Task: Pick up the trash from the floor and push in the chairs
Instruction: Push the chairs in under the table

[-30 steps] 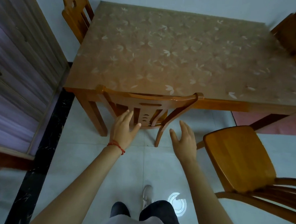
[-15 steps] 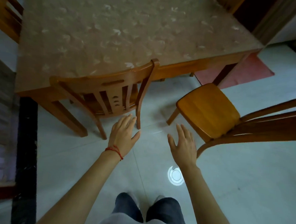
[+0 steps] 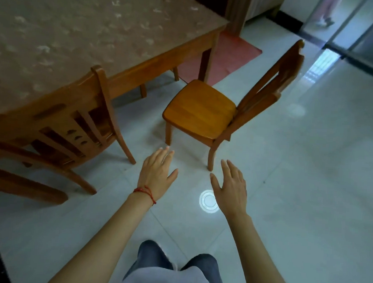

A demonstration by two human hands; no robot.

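both hands are stretched out over the floor (image 3: 308,191) holding nothing — the left hand (image 3: 156,175) with its fingers straight and close together, thumb out, and the right hand (image 3: 229,187) with fingers straight and a little spread. neither touches a chair.

the left chair (image 3: 59,121) stands with its backrest right at the near edge of the table (image 3: 79,34), seat tucked beneath. the right chair (image 3: 201,110) stands out on the tiles near the table's right corner, turned at an angle, its whole seat clear of the table. i can see no trash on the visible floor; the bright ring between the hands looks like a light reflection.

likely risks: pushing the angled chair by one side could swing it into the table leg (image 3: 208,56), and its feet may skid or scrape on the glossy tiles, or catch on the red mat (image 3: 226,57) just behind it.

no bin, bag or other container is in view.
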